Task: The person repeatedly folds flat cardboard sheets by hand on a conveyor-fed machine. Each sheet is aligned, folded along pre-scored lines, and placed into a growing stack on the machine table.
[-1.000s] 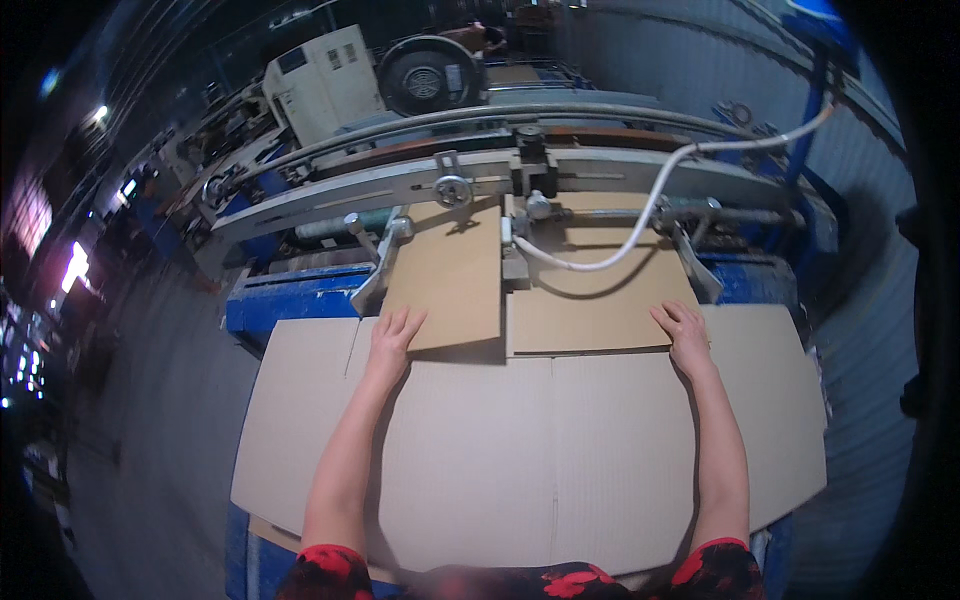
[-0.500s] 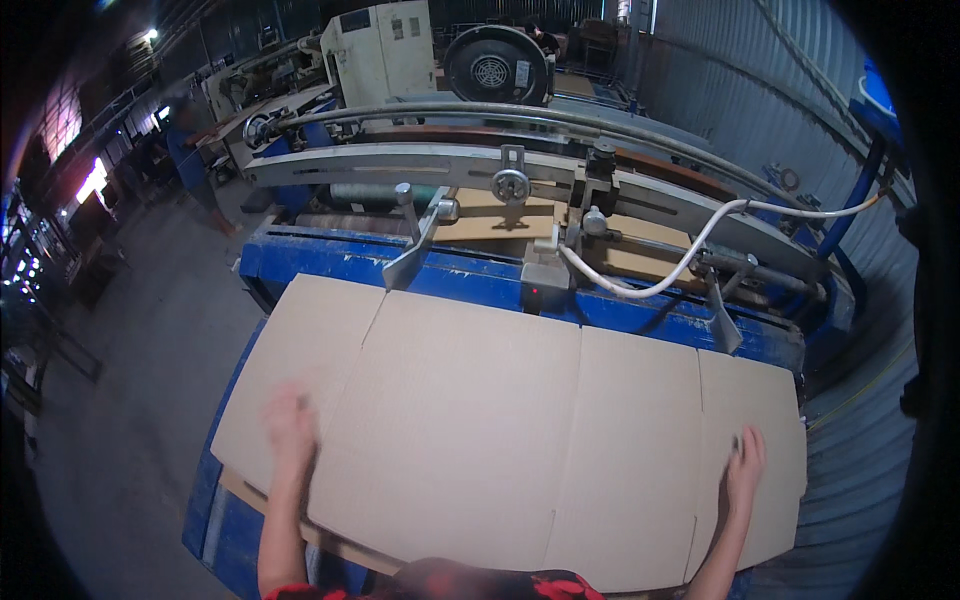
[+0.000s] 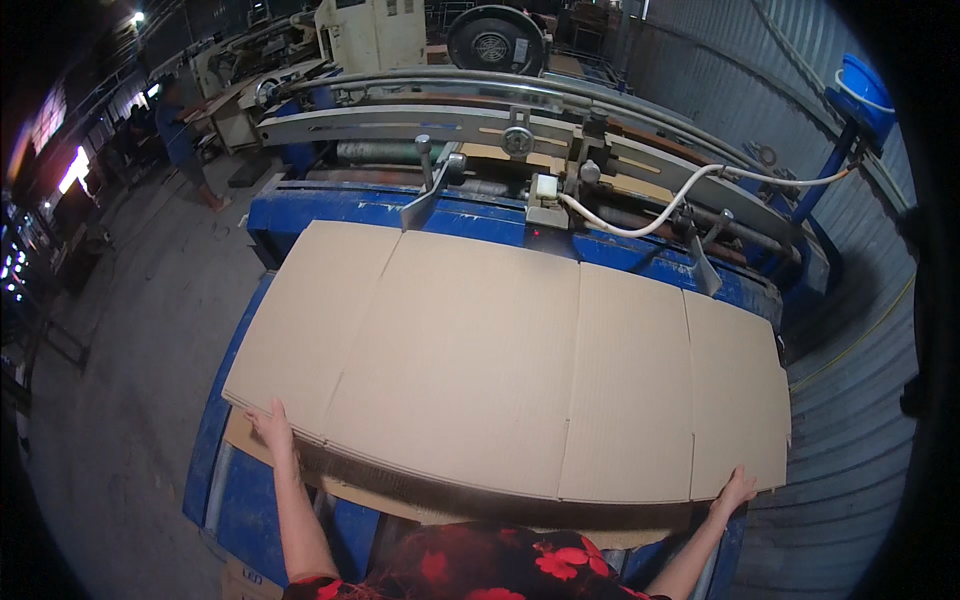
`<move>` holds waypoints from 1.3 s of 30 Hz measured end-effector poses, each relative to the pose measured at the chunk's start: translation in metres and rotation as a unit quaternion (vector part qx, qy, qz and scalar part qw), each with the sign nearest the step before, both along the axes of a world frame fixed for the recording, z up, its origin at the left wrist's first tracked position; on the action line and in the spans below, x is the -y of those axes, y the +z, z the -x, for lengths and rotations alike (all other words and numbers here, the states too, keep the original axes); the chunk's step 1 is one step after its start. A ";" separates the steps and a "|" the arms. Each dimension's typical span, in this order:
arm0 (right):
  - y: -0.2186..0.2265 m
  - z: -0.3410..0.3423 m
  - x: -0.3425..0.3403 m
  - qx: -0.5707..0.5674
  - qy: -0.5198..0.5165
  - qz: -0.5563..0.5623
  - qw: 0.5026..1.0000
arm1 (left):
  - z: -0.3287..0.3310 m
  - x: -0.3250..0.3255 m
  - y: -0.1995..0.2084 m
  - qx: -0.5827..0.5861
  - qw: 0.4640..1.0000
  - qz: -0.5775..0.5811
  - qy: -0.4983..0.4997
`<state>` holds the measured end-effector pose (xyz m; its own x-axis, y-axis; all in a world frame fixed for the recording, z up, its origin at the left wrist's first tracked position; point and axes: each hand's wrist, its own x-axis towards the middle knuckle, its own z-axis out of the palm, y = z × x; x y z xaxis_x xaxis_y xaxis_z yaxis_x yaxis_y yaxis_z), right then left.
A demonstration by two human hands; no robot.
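Note:
A stack of flat brown cardboard sheets (image 3: 460, 350), creased and slotted into panels, lies in front of me on the blue machine's feed table. At its near left corner my left hand (image 3: 272, 428) grips the edge, thumb up against the top sheet. My right hand (image 3: 737, 488) holds the near edge close to the right corner, its fingers partly hidden by the board. The far edge of the stack lies by two metal guide plates, a left one (image 3: 425, 205) and a right one (image 3: 704, 270). More cardboard (image 3: 365, 495) shows beneath the near edge.
Behind the stack stands the blue machine (image 3: 340, 207) with rollers, a long metal rail (image 3: 390, 122) and a white cable (image 3: 640, 232). A blue bucket (image 3: 862, 95) hangs by the corrugated wall at right. Another person (image 3: 180, 140) stands far left on the concrete floor (image 3: 150, 330).
Both hands have moved from over the top sheet to the stack's near edge and taken hold there. The view has tilted, so the machine sits higher in the picture.

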<state>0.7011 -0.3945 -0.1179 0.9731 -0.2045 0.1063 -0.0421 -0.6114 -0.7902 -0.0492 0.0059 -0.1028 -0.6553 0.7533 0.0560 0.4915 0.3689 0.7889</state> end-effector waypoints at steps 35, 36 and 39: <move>0.061 0.040 -0.007 0.004 0.128 -0.441 0.888 | -0.018 -0.003 0.101 0.456 0.838 -0.219 -0.204; 0.063 0.046 -0.009 0.027 0.133 -0.399 0.907 | -0.022 -0.003 0.099 0.371 0.883 -0.223 -0.181; 0.070 0.061 -0.023 0.001 0.146 -0.368 0.918 | -0.036 -0.008 0.091 0.287 0.936 -0.200 -0.048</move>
<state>0.6398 -0.3712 -0.0477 0.9978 0.0480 0.0455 0.0404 0.1023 -0.9939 -0.0135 0.0136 -0.0121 -0.5941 0.8044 0.0065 -0.0390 -0.0369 0.9986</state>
